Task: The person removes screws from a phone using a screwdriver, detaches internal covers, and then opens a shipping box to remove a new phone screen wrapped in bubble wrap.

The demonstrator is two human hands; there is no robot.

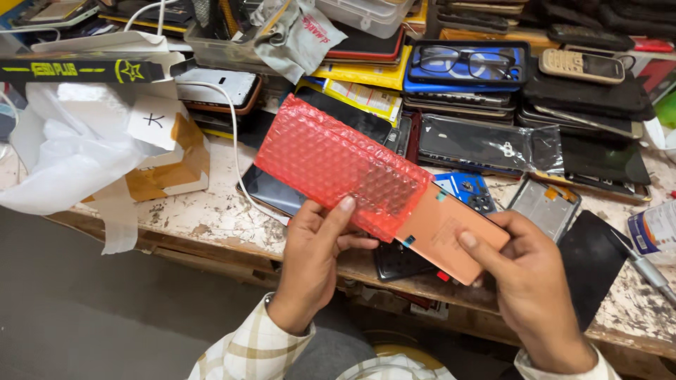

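copper phone panel (451, 236) half out of red bubble sleeve (341, 165) above cluttered workbench (211, 218), right hand (528, 281) pinching panel, left hand (313, 257) gripping sleeve; mid-extraction seemingly, next calling for a straight steady pull.

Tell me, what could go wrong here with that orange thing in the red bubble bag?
The orange panel is half out of the red bubble bag, pinched near its edge by the right hand; it might slip and fall on the bench edge. The left hand holds only the bag's corner, so the bag could slide off. Loose phones crowd close and could scratch it.
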